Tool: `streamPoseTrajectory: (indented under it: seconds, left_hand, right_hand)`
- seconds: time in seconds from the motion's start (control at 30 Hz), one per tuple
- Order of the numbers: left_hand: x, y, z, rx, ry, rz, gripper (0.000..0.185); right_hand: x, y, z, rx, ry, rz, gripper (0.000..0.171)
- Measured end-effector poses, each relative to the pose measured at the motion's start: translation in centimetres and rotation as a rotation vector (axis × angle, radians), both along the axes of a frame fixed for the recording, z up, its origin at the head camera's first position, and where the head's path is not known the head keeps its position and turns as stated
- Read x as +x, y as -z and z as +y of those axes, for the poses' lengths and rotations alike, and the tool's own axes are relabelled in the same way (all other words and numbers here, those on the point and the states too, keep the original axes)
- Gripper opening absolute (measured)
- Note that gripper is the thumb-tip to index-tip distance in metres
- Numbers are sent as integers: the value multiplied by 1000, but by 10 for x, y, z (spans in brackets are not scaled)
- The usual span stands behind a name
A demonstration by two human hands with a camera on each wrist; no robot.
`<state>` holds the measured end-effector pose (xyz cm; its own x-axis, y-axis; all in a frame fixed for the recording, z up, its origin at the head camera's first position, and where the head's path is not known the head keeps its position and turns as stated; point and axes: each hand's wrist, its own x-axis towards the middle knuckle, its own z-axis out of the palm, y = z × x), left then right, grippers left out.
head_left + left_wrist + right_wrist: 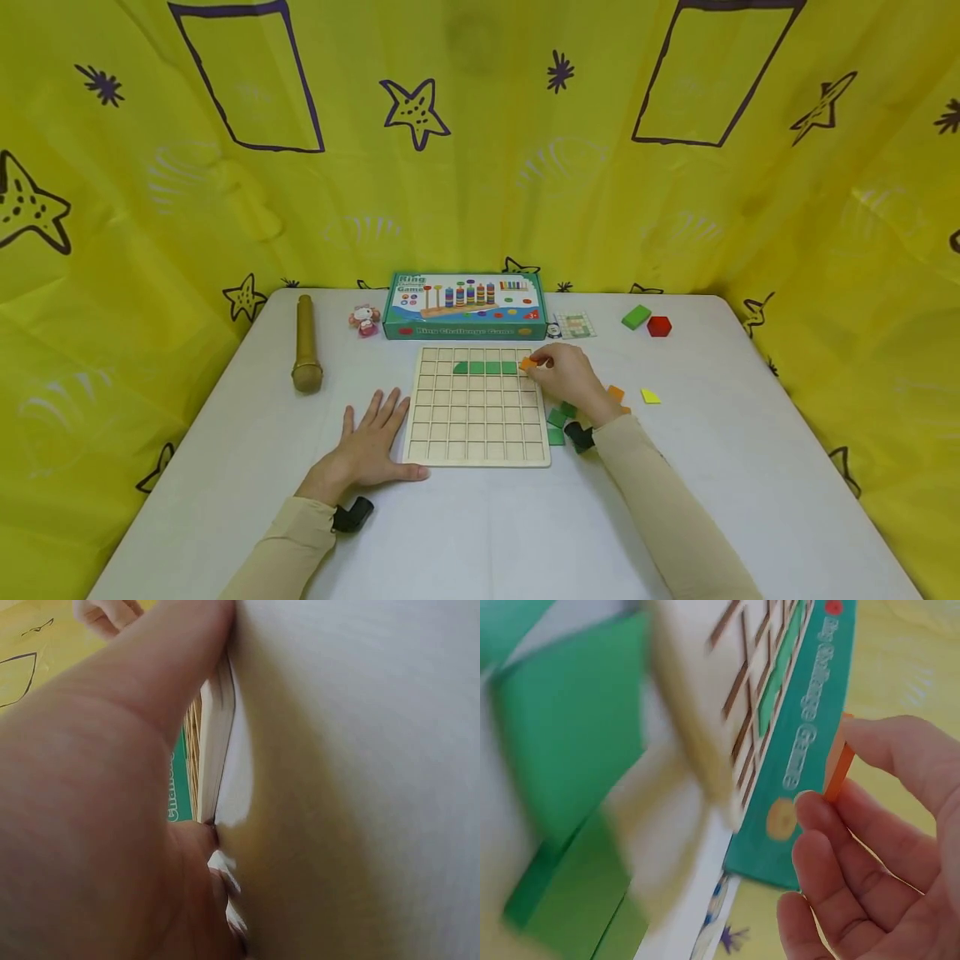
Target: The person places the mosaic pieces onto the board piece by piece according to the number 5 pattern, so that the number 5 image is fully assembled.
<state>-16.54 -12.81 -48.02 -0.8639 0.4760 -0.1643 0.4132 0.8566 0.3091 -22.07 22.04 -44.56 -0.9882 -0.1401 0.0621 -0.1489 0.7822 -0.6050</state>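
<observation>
A green game box [465, 306], a gold cylinder [306, 343], a small doll [364, 319] and a red hexagon [659, 326] lie on the table [750, 467].

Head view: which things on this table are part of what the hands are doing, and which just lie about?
In use: grid board, orange piece pinched by right hand, green pieces, left hand flat beside board.
Lying about: game box, gold cylinder, red hexagon, small toy.

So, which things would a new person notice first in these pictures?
First, the wooden grid board at the table's middle, with a row of green pieces near its far edge. The right hand pinches an orange piece at the board's far right corner, while the left hand lies flat beside the board.
</observation>
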Motion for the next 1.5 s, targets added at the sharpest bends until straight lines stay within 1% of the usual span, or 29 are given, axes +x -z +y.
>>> streamPoseTrajectory:
  seconds: [0.1,0.23,0.4,0.53,0.7,0.93,1.03,1.17,1.33,1.4,1.5]
  left_hand:
    - [0,1,-1,12,-1,7,122]
    - [-1,1,-1,15,-6,10,122]
    - [-1,1,0,0,-9,-5,122]
    - [-1,0,0,-11,-11,-12,122]
    - [0,0,-1,-3,-19,-20,123]
    - [0,1,0,7,-12,-8,122]
    - [0,2,0,4,-15,-8,122]
    - [-1,2,0,6,-15,-11,121]
    - [0,1,0,16,-16,-13,121]
    - [0,1,0,18,-17,-13,121]
    - [0,2,1,12,-16,-14,122]
  right_hand:
    - [-4,-2,-14,-2,-51,1,25]
    - [-9,-3,-32,21,-112,-1,25]
    - [-13,-4,-54,43,-153,-11,21]
    - [-16,-4,-70,55,-187,-42,16]
    - [-20,-2,-86,87,-240,-69,12]
    - [-21,1,-96,153,-269,-60,8]
    - [-22,2,-99,193,-291,-31,10]
    - [-22,3,-104,250,-332,32,10]
    - [-21,6,-106,307,-357,66,8]
    - [-18,5,-105,318,-357,64,9]
    - [-12,1,-99,292,-357,62,13]
